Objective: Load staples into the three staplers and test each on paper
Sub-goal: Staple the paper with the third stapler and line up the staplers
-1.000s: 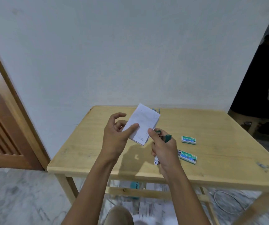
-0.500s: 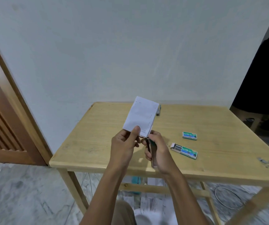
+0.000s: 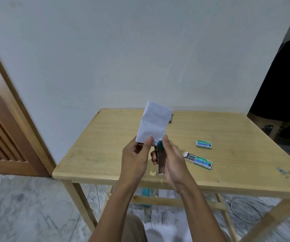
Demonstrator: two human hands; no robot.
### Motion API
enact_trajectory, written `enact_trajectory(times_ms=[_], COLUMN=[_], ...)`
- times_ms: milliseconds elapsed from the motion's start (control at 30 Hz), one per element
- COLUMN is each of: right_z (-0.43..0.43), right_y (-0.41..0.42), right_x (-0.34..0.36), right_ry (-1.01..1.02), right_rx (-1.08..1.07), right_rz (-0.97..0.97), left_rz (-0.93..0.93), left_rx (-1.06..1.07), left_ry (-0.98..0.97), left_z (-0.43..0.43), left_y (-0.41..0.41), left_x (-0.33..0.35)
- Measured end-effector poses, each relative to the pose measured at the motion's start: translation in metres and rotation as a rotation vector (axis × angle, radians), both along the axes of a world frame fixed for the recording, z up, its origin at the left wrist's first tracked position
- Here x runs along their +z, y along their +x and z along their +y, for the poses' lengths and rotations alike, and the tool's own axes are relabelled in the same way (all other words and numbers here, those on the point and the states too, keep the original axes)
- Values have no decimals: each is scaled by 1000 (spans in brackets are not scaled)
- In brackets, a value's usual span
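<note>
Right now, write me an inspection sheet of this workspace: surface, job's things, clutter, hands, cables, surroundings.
Surface: light wooden table, a few small marks on top.
Job's things: white paper held upright, staple marks on it; green-tipped stapler at its lower edge; closed staple box; open staple box, tray slid out; dark object behind the paper, likely another stapler.
Clutter: small grey item near the table's right edge, too small to tell; loose papers on the floor beneath.
Hands: left hand pinches the paper; right hand grips the stapler.
Cables: white cable looped on the floor.
Surroundings: white wall; wooden door at left; person in dark clothes at right.
</note>
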State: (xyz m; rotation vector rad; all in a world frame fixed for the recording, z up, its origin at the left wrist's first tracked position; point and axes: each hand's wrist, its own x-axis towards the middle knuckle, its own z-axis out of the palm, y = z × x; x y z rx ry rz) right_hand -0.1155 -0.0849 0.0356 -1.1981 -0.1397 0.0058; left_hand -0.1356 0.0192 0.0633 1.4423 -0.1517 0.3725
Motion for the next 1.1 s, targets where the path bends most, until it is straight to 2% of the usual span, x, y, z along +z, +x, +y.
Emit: enact_trajectory(times_ms=[133,267,500,700,867,1100], right_z=[0,-2,-1,-3,1,3], right_y=[0,-2,-6,-4,-4,-6], right_x=[-2,-4,-2,-5,-6,-7], right_ry=[-10,-12,11,-10,-57,-71], right_rx=[-23,-9,28,26,11,-45], right_rz=[-8,8,22,22,11,20], left_rz=[39,146,141,129,171,112], left_rx=[-13,6,-20,1,-51,-38], left_ry=[-17,-120,-118,15,-67,109], left_z=[2,7,5,6,5,3], left_y=[1,9,8,3,6,3], left_x=[-3,-12,-14,-12,-15,-21])
